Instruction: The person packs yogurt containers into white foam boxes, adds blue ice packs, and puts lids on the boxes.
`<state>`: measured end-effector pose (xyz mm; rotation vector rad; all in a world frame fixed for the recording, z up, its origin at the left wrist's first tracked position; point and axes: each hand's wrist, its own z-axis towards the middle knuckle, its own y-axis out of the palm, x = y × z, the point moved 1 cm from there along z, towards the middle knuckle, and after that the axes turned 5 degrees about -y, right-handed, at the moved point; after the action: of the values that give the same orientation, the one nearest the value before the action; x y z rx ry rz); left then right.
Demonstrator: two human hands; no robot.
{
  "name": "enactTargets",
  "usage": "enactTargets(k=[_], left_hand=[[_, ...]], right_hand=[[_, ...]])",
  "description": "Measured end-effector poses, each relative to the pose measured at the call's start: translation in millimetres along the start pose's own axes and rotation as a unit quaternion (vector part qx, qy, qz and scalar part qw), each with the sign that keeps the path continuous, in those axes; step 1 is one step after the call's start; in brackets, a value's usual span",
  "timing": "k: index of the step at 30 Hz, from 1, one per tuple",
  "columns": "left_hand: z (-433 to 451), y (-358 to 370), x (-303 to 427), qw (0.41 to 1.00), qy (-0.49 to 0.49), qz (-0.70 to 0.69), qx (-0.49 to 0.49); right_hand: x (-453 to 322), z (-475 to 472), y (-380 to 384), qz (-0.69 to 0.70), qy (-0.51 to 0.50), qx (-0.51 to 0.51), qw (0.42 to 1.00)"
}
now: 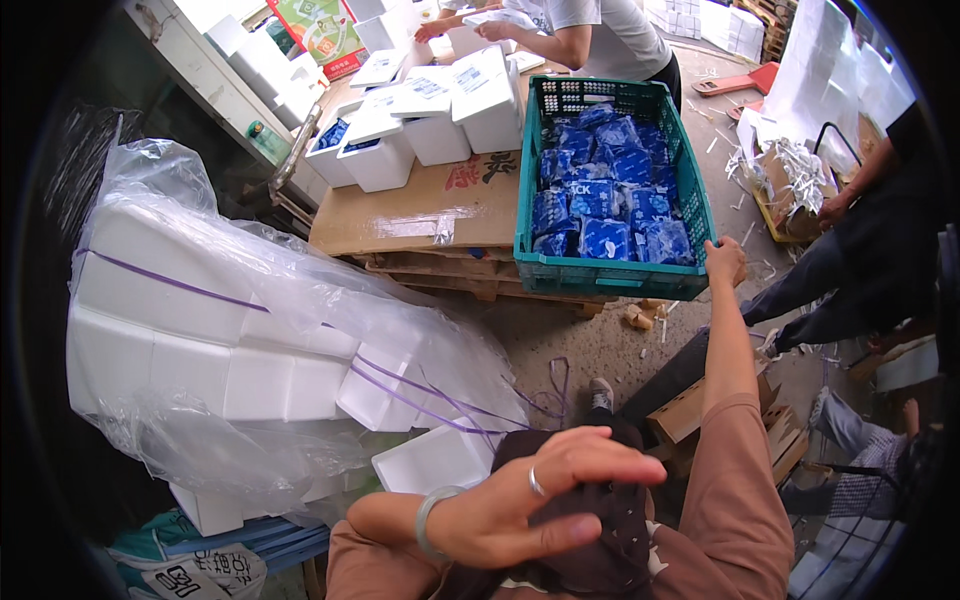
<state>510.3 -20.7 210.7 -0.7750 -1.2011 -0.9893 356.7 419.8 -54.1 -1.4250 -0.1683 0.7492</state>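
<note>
A green plastic crate [615, 281], filled with blue ice packs [606, 199], stands at the upper middle, over the edge of a cardboard-covered pallet stack. At the crate's near right corner, my right hand [725, 262] grips the rim. My left hand [555, 491], with a ring and a pale bangle, is raised close before my body, thumb and fingers apart and nothing between them. White foam boxes [375, 165] stand left of the crate on the cardboard [420, 210]; some hold blue packs, and several have lids resting on them.
Plastic-wrapped white foam boxes [195, 345] with purple straps fill the left side. Another person [630, 37] handles a foam lid behind the crate. At the right a person [855, 240] stands by a carton. Loose strapping [555, 390] and cardboard boxes [679, 412] lie on the floor.
</note>
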Motion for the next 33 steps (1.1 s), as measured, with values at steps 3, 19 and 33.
enactTargets(k=[3,19,33], left_hand=[[-12.8,-5.0,-78.8,0.967,-0.156,-0.095,0.176],[-98.0,5.8,-224.3,0.867,-0.334,-0.213,0.301],[-65.1,8.1,-225.6,0.882,-0.344,-0.205,0.246]], right_hand=[[-0.1,-5.0,-1.0,0.002,0.008,0.015,1.000],[0.2,-9.5,-8.1,0.064,0.020,-0.009,0.998],[7.4,-5.8,0.8,0.095,0.015,0.015,0.995]])
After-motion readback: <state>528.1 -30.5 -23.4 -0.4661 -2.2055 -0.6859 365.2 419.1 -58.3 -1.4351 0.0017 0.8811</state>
